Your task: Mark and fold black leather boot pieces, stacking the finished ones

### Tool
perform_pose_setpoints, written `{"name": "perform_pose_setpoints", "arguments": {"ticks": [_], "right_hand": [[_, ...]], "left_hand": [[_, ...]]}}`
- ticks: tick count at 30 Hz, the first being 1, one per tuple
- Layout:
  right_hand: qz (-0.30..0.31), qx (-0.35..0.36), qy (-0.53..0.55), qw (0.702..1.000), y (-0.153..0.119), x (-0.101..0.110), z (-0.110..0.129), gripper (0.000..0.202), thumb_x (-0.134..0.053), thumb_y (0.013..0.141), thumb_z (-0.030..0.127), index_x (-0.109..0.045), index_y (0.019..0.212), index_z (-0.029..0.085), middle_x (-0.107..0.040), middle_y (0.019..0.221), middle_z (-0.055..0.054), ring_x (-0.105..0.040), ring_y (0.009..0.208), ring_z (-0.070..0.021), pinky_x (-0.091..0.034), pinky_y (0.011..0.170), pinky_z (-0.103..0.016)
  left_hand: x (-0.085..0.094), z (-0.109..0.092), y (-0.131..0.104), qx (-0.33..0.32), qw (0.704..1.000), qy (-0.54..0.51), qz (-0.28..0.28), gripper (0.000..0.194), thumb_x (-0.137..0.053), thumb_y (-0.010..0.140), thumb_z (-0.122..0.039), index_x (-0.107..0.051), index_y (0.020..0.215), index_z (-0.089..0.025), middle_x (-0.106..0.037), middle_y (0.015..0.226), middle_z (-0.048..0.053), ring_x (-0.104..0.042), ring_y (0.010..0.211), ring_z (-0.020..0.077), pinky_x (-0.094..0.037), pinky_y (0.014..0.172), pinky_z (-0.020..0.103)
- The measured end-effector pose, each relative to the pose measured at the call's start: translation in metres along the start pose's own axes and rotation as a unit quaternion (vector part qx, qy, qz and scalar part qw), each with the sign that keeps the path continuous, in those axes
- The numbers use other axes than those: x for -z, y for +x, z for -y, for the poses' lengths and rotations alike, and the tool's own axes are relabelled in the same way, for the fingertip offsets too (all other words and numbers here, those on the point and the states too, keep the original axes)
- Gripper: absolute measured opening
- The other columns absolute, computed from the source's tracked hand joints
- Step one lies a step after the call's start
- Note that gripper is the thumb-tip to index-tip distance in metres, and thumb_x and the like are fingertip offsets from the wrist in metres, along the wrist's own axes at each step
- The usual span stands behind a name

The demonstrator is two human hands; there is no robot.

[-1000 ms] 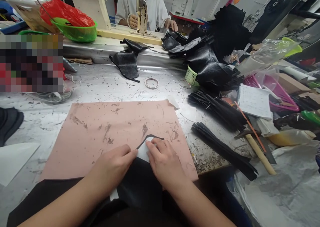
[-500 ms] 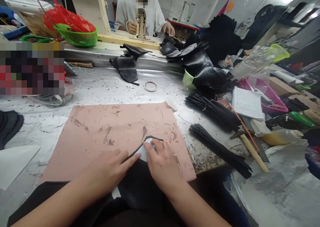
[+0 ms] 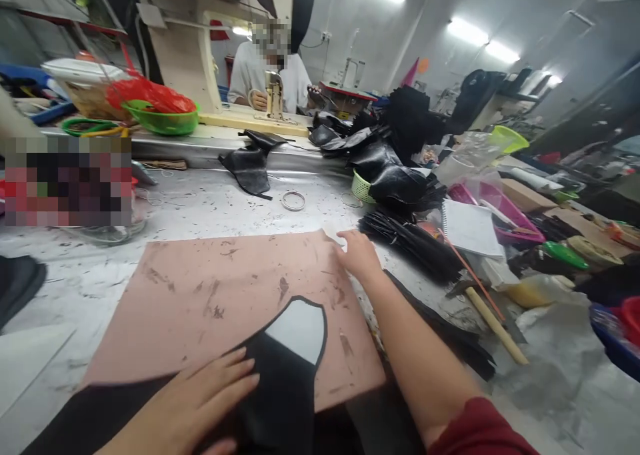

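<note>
A black sheet of leather-like material (image 3: 280, 388) lies over the near edge of a pink board (image 3: 185, 308). Its rounded tip carries a pale, light-grey patch (image 3: 300, 325) framed by a narrow black border. My left hand (image 3: 210, 388) rests flat on the black piece, fingers stretched out. At the board's far right corner is my right hand (image 3: 357, 255), thumb and forefinger apart around a curled white paper-like flap (image 3: 330, 233). Whether they touch the flap is unclear.
Bundled black strips (image 3: 415, 245) and a wooden-handled hammer (image 3: 495, 325) lie to the right. A white tape roll (image 3: 293, 201) sits beyond the board. Black cut pieces (image 3: 250, 168) lie farther back. A co-worker (image 3: 270, 75) sits behind a sewing machine (image 3: 274, 95).
My right hand has left the pale patch and moved forward and right to the board's corner. My left hand has slid back and flattened on the black piece. The view has tilted up.
</note>
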State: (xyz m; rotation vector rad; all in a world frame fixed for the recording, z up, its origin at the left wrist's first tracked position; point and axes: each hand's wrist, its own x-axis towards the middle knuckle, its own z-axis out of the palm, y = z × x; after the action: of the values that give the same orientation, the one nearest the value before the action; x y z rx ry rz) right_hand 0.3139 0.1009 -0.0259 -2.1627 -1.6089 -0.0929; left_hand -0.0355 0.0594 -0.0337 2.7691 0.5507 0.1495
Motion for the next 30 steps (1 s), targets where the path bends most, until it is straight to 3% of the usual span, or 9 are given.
{"name": "perform_pose_setpoints", "arguments": {"ticks": [5,8,10,14,16,18,21,25,30], "right_hand": [[-0.08,-0.023,0.019,0.996,0.03,-0.006,0.01,0.016,-0.048,0.072,0.013,-0.064,0.074,0.014,-0.064,0.074,-0.011,-0.057,0.071,-0.0231,-0.041,0.066,-0.033],[-0.194,-0.022,0.04,0.98,0.007,0.011,0.038,0.024,-0.038,0.079,0.015,-0.06,0.086,0.011,-0.062,0.078,-0.013,-0.057,0.072,-0.0242,-0.042,0.066,-0.037],[-0.294,0.153,0.084,0.94,-0.026,0.023,0.063,0.016,-0.046,0.078,0.015,-0.06,0.086,0.013,-0.063,0.076,-0.01,-0.058,0.071,-0.0216,-0.044,0.067,-0.034],[-0.151,0.421,0.156,0.881,-0.103,0.031,0.107,0.026,-0.054,0.075,0.012,-0.059,0.1,0.015,-0.065,0.083,-0.008,-0.059,0.074,-0.0193,-0.046,0.066,-0.032],[-0.121,0.376,0.213,0.893,-0.128,0.027,0.118,0.028,-0.055,0.076,0.019,-0.059,0.103,0.015,-0.061,0.097,-0.012,-0.058,0.086,-0.0229,-0.048,0.07,-0.034],[-0.073,0.259,0.297,0.916,-0.142,0.021,0.123,0.027,-0.055,0.077,0.022,-0.058,0.104,0.018,-0.056,0.108,-0.014,-0.058,0.091,-0.024,-0.05,0.071,-0.035],[0.089,0.072,0.463,0.879,-0.152,0.014,0.124,0.019,-0.056,0.079,0.025,-0.056,0.098,0.023,-0.062,0.089,-0.006,-0.062,0.072,-0.0172,-0.052,0.058,-0.026],[0.153,-0.019,0.52,0.84,-0.152,0.019,0.126,0.016,-0.059,0.077,0.032,-0.063,0.089,0.022,-0.062,0.078,-0.005,-0.059,0.069,-0.0163,-0.05,0.056,-0.024],[0.247,-0.025,0.546,0.8,-0.15,0.024,0.144,0.017,-0.059,0.077,0.034,-0.07,0.086,0.024,-0.063,0.085,-0.005,-0.06,0.078,-0.0171,-0.05,0.064,-0.024]], "left_hand": [[0.015,0.004,0.052,0.266,0.94,-0.168,-0.129,0.04,-0.04,0.084,-0.035,-0.053,0.117,-0.018,-0.055,0.124,0.011,-0.043,0.121,0.0283,-0.028,0.103,0.049],[0.023,-0.003,0.068,0.28,0.9,-0.285,-0.176,0.048,-0.043,0.081,-0.045,-0.049,0.121,-0.02,-0.047,0.132,0.011,-0.036,0.125,0.0297,-0.024,0.106,0.048],[0.027,-0.017,0.069,0.248,0.882,-0.353,-0.191,0.05,-0.043,0.081,-0.049,-0.046,0.124,-0.023,-0.047,0.133,0.008,-0.039,0.124,0.0266,-0.029,0.104,0.043],[0.028,-0.046,0.055,0.252,0.684,-0.646,-0.226,0.036,-0.047,0.081,-0.043,-0.055,0.107,-0.021,-0.065,0.103,0.007,-0.06,0.096,0.0212,-0.047,0.084,0.033],[0.024,-0.053,0.044,0.306,0.604,-0.698,-0.234,0.028,-0.057,0.075,-0.039,-0.059,0.094,-0.018,-0.067,0.086,0.005,-0.062,0.08,0.0179,-0.048,0.071,0.027],[0.019,-0.055,0.029,0.342,0.589,-0.696,-0.227,0.029,-0.059,0.073,-0.039,-0.059,0.092,-0.017,-0.066,0.079,0.004,-0.061,0.07,0.0152,-0.047,0.062,0.023],[0.009,-0.047,-0.003,0.316,0.667,-0.648,-0.186,0.038,-0.048,0.081,-0.044,-0.056,0.106,-0.016,-0.068,0.086,0.007,-0.063,0.072,0.0169,-0.05,0.063,0.027],[-0.004,-0.025,-0.058,0.259,0.91,-0.208,-0.247,0.047,-0.051,0.081,-0.042,-0.047,0.122,-0.021,-0.063,0.111,0.009,-0.059,0.1,0.024,-0.048,0.085,0.037],[-0.029,-0.025,-0.096,0.154,0.945,0.153,-0.243,0.032,-0.046,0.085,-0.033,-0.057,0.11,-0.017,-0.063,0.112,0.009,-0.054,0.105,0.0245,-0.042,0.088,0.036]]}}
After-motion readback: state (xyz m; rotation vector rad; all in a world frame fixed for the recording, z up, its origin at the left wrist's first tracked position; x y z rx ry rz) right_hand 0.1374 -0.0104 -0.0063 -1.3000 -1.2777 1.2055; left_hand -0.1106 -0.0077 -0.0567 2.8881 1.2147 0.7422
